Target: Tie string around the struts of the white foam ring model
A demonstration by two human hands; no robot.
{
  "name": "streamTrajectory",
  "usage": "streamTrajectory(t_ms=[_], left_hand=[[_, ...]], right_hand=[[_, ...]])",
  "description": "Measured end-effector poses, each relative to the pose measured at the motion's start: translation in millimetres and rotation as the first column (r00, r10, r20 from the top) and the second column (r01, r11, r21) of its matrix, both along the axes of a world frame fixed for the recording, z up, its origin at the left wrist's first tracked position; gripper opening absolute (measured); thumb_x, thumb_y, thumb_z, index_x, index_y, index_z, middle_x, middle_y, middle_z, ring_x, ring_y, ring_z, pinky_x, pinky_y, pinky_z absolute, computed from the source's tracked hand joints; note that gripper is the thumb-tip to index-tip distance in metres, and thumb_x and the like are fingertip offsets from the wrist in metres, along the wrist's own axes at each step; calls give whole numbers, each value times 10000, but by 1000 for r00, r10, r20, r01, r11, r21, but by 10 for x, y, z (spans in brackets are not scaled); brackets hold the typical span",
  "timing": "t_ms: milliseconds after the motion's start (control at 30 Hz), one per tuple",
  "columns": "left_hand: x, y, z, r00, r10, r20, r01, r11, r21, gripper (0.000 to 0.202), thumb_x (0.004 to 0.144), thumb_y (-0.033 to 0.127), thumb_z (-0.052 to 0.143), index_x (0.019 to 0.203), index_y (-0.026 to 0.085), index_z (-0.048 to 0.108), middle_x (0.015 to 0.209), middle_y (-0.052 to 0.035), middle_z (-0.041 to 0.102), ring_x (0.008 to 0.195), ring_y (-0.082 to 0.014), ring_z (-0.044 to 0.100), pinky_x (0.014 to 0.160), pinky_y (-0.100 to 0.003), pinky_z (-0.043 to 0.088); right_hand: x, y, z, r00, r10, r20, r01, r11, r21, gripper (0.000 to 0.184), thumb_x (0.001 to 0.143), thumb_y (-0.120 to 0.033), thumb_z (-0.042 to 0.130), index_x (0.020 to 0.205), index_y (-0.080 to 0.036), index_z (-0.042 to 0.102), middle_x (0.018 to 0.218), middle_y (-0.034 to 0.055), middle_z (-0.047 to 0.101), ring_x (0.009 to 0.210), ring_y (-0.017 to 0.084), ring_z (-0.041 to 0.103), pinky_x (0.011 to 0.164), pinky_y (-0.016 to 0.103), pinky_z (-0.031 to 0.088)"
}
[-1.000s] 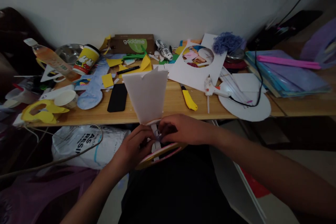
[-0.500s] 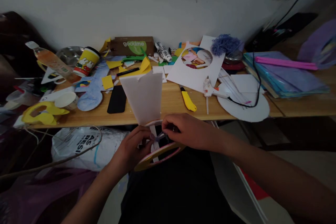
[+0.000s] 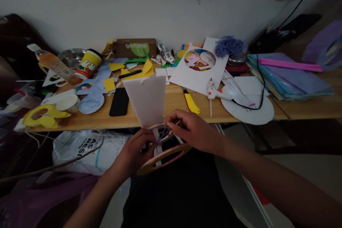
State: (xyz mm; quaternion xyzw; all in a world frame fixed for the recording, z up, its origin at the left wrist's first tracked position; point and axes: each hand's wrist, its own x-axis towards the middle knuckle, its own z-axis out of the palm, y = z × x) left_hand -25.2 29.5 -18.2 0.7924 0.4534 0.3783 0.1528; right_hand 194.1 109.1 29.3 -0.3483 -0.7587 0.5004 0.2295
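Over my lap rests a craft piece with a yellow and pink rimmed ring [image 3: 149, 166], thin white struts and a tall white board [image 3: 146, 99] standing up from its far side. My left hand [image 3: 137, 148] is closed around a white strut [image 3: 158, 149] at the piece's left side. Purple yarn [image 3: 163, 134] runs from beside the left fingertips up to my right hand [image 3: 191, 130], whose thumb and forefinger pinch it above the ring. The left fingertips partly hide where the yarn meets the strut.
On the wooden table [image 3: 171, 108] lie a yellow utility knife [image 3: 192, 103], a white glue gun [image 3: 217, 93], a black phone [image 3: 119, 102] and paper scraps. Purple yarn [image 3: 229, 46] is heaped behind. A bottle [image 3: 55, 65] leans at left. A bag [image 3: 80, 151] sits below.
My right hand has risen slightly and moved a little right, drawing the purple yarn upward from the strut. My left hand stays at almost the same place on the craft piece.
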Motion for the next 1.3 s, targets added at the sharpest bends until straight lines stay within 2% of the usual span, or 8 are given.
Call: streamTrajectory(t_ms=[200,433,567,700,933,1100,1200,1300], left_hand=[[8,5,5,1000,-18,5,18,1000,-4,148,844,47,585,903,181,601,884,-44,645,807,-128,664,680,-214,554],[6,3,3,1000,-13,11,13,1000,-20,161,836,34,588,901,178,615,885,-45,653,817,-129,671,703,-218,560],[-11,-2,-41,1000,-5,8,5,1000,-24,152,841,38,592,909,173,608,897,-46,646,812,-122,663,700,-206,546],[-15,-9,-49,1000,-6,9,6,999,-37,143,856,41,591,909,173,602,894,-43,635,803,-115,654,678,-191,532],[-19,-21,-56,999,-35,0,35,999,-31,165,873,65,591,988,181,611,962,-58,652,866,-129,669,723,-208,553],[-16,-21,-73,999,-35,-28,36,999,40,132,878,92,594,986,166,605,1009,-92,675,793,-129,679,656,-199,559],[-17,-30,-55,999,-39,-21,39,999,29,136,871,68,597,963,168,599,1057,-105,675,857,-137,678,696,-199,556],[-29,-35,-51,998,-52,18,53,998,-21,154,864,47,602,950,175,590,1004,-75,667,859,-121,660,700,-186,536]], right_hand=[[-6,17,-26,977,-69,-204,45,992,-119,111,1000,-309,470,984,-201,493,1003,70,684,924,162,654,792,297,516],[-15,-48,83,882,-149,-448,89,985,-151,89,1029,-278,441,967,-214,433,847,22,680,777,121,639,733,276,511],[47,-120,122,916,-3,-401,-14,999,-41,58,1022,-249,468,991,-202,484,785,-21,578,712,93,565,684,237,473],[103,-132,135,955,96,-281,-141,979,-145,91,1005,-264,513,1046,-188,541,773,-38,519,672,77,536,628,209,454],[-78,-80,140,850,180,-495,-351,895,-276,100,961,-174,573,1056,-168,543,903,29,685,861,111,663,794,259,520],[-160,5,184,905,300,-300,-340,936,-90,199,932,-100,555,1105,-187,598,1122,55,702,1064,141,662,923,292,512],[-123,42,147,965,251,-81,-242,965,103,245,930,-99,551,1123,-226,632,1099,8,723,1005,128,682,897,261,504],[-71,34,77,979,199,30,-200,941,272,199,931,-141,587,1100,-222,651,1065,8,729,958,141,686,856,257,494]])
